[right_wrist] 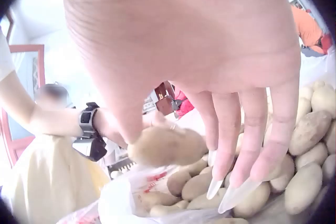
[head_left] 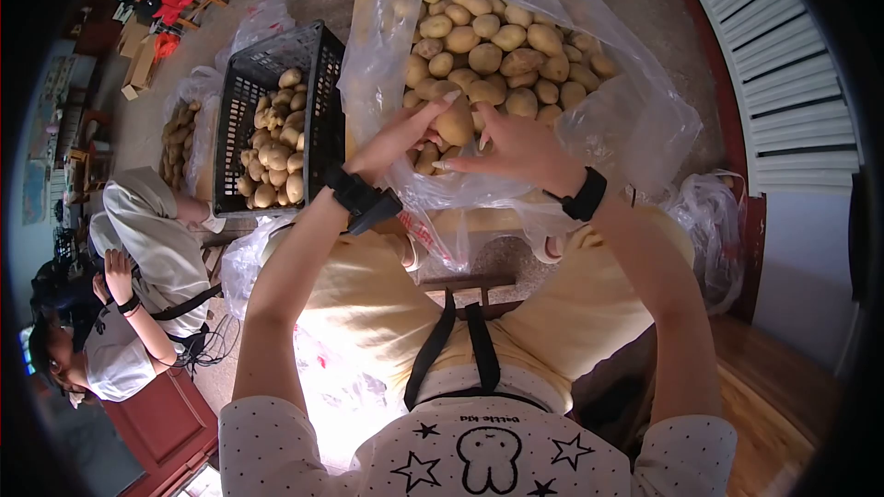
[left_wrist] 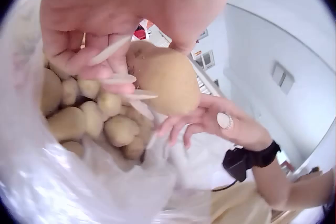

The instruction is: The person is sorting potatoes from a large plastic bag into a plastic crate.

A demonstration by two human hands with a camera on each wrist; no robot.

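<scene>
Over the near edge of the potato pile (head_left: 488, 41), my left hand (head_left: 405, 134) grips a large tan potato (head_left: 452, 121) between thumb and fingers. Dark marks show on that potato (left_wrist: 165, 79) in the left wrist view, beside the long pale nails. My right hand (head_left: 529, 149) is close on the other side of it, with fingers extended and spread from the thumb. In the right wrist view its long-nailed fingers (right_wrist: 254, 134) reach down over the pile, and the held potato (right_wrist: 168, 146) appears between thumb and fingers. Clear plastic sheeting (head_left: 635, 133) surrounds the pile.
To the left stands a black plastic crate (head_left: 318, 83) with potatoes in it. Beyond it is a plastic bag of potatoes (head_left: 177, 143). Another person (head_left: 124, 350) sits at the far left. A crumpled plastic bag (head_left: 709, 230) lies at the right by the wall.
</scene>
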